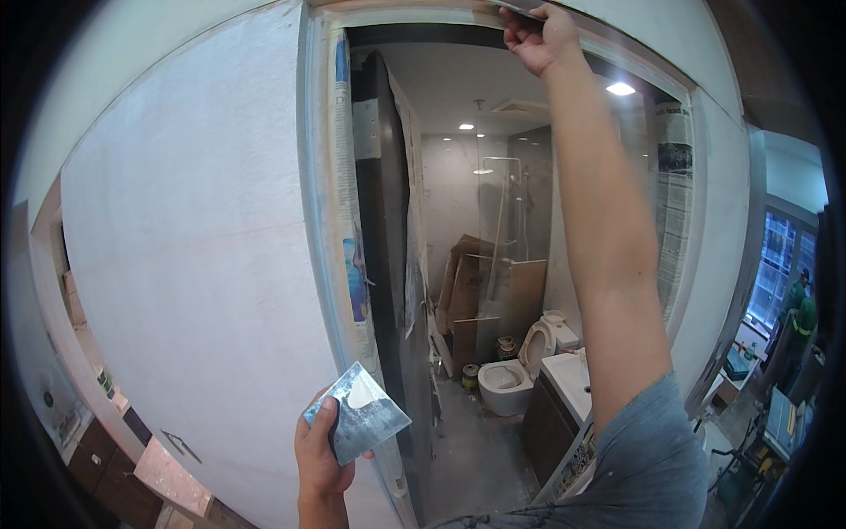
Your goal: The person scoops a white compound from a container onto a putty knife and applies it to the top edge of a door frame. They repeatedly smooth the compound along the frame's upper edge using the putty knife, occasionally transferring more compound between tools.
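Low in front of the wall, my left hand (322, 451) is closed round a broad putty knife (377, 428). Its square metal blade is smeared, and a dab of white putty (360, 395) lies near the upper edge. My right arm reaches up across the doorway. At the head of the door frame (414, 16), my right hand (545, 42) grips a thin flat scraper (516, 10), held against or close to the frame. Most of that scraper is hidden by the fingers and the angle.
A smooth white wall (194, 203) stands left of the doorway. Newspaper (356, 273) covers the jambs, beside a dark door (381, 176). Inside are a toilet (507, 386), a vanity (551, 423) and leaning cardboard (467, 291). Far right, people (800, 313) stand near a window.
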Demonstrator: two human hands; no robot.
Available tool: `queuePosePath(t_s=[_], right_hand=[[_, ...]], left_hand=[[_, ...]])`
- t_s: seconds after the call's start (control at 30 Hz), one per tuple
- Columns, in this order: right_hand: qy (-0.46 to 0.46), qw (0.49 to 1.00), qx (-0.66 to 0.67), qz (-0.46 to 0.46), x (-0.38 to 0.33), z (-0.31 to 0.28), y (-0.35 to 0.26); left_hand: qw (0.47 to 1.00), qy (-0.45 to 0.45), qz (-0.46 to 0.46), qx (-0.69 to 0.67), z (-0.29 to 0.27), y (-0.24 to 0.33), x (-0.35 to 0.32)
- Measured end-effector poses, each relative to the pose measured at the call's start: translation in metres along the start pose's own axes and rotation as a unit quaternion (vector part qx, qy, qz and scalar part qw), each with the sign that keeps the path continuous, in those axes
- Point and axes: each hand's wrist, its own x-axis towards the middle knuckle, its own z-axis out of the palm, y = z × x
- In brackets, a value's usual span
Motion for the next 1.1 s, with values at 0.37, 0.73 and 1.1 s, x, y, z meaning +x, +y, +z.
queuePosePath(t_s=[0.37,0.73,1.1], right_hand=[[0.070,0.987,-0.146,-0.022,-0.014,0.048,-0.006],[0.078,0.995,-0.048,0.046,-0.002,0.040,-0.047],[0.035,0.994,-0.096,-0.045,-0.027,0.015,-0.014]], left_hand=[[1.000,-0.001,0.001,-0.003,0.003,-0.008,0.002],[1.000,-0.004,-0.004,-0.007,0.005,-0.007,0.001],[1.000,0.019,0.002,-0.004,-0.001,-0.001,-0.001]])
